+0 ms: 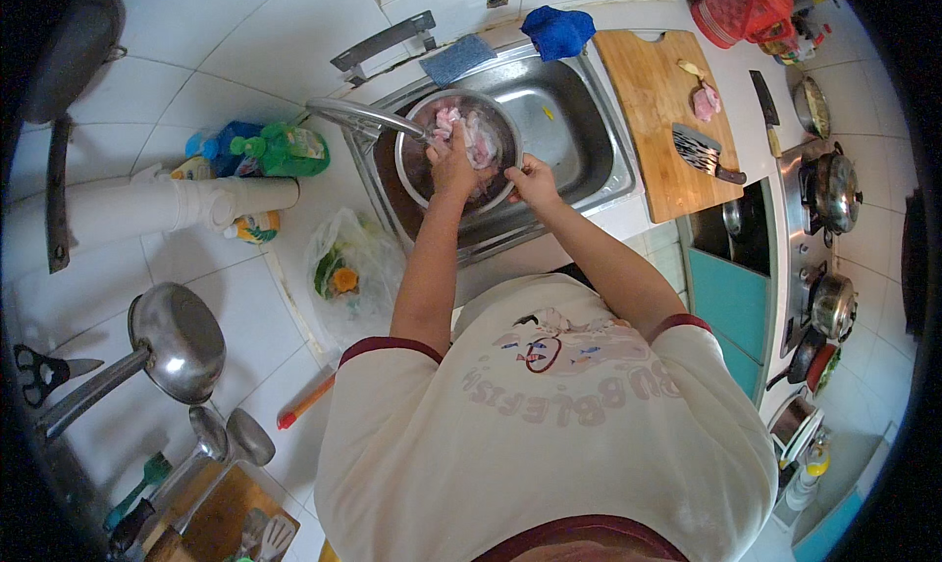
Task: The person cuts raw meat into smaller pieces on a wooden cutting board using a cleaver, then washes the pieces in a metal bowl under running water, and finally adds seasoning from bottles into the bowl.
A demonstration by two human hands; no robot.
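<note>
A round metal bowl (406, 166) sits in the stainless steel sink (581, 146), toward its left side. Pieces of pale pink raw meat (482, 139) lie inside the bowl. My left hand (452, 168) reaches into it and touches the meat; its fingertips are partly lost among the pieces and behind the spout, so its grip is unclear. My right hand (533, 182) pinches the bowl's right rim between thumb and fingers. Over the bowl extends the curved metal faucet (368, 113), its end close to my left hand.
Right of the sink, a wooden cutting board (636, 106) bears a cleaver (695, 148) and a small meat piece (706, 104). Another knife (765, 109) lies beyond it. Pots (835, 194) stand on the stove. Left are a plastic bag (353, 308) and a green detergent bottle (294, 150).
</note>
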